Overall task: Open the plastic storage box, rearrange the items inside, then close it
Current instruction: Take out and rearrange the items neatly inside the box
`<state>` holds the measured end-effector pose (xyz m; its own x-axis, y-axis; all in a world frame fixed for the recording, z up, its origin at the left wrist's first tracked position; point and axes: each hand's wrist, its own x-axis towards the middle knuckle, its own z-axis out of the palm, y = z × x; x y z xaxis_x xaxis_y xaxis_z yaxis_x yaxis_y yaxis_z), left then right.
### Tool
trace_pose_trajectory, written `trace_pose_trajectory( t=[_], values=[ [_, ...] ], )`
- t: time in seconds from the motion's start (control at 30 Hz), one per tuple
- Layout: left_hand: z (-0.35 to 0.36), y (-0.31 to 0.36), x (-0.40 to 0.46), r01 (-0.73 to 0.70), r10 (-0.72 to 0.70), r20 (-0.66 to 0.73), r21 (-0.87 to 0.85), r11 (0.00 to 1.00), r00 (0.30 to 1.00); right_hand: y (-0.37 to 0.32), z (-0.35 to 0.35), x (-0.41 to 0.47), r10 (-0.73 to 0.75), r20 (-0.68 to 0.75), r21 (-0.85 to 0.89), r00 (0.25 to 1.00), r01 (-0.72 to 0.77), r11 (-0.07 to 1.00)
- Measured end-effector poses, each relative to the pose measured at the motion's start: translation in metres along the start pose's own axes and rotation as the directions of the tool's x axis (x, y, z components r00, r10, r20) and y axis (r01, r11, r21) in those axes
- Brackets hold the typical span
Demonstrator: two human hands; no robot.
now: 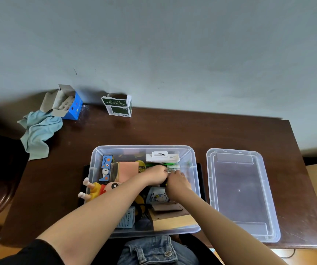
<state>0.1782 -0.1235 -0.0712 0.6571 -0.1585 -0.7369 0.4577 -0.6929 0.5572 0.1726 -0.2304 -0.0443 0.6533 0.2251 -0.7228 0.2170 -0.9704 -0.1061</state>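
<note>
Head view is showing both hands meeting inside the open box [96,155], the left hand [156,175] and right hand [178,181] pinching a small green packet [173,168] between them. Lifting it gently seems wise, sparing its neighbours. Lid [239,192] is lying right, well apart.

Soft, even daylight fills the scene, casting faint shadows behind the two cartons (the blue carton [70,106] and the green carton [118,105]) onto the wall [173,44], with mild sheen on the lid [239,190], wide-angle bending at the edges, and slight overall softness.
</note>
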Motion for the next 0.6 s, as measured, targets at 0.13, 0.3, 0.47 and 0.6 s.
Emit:
trace_pose_trajectory(
  t=[0.13, 0.3, 0.47, 0.6],
  values=[
    [0.0, 0.0, -0.003, -0.015, 0.015, -0.001, 0.019, 1.0, 1.0, 0.003, 0.001, -0.002, -0.004, 0.003, 0.108, 1.0, 0.003, 0.994],
    [-0.002, 0.003, -0.009, -0.027, 0.027, 0.001, 0.105, 0.994, 1.0, 0.004, 0.004, -0.011, 0.011, 0.029, 0.017, 1.0, -0.011, 1.0],
    [-0.006, 0.005, -0.021, 0.015, -0.008, -0.02, 0.343, 0.939, 1.0, 0.008, 0.008, -0.028, -0.054, 0.066, -0.168, 0.996, 0.064, 0.984],
    [-0.014, 0.012, -0.03, 0.003, -0.04, 0.088, 0.382, 0.924, 0.995, 0.015, 0.005, -0.033, -0.1, 0.085, -0.116, 0.991, 0.11, 0.987]
  ],
)
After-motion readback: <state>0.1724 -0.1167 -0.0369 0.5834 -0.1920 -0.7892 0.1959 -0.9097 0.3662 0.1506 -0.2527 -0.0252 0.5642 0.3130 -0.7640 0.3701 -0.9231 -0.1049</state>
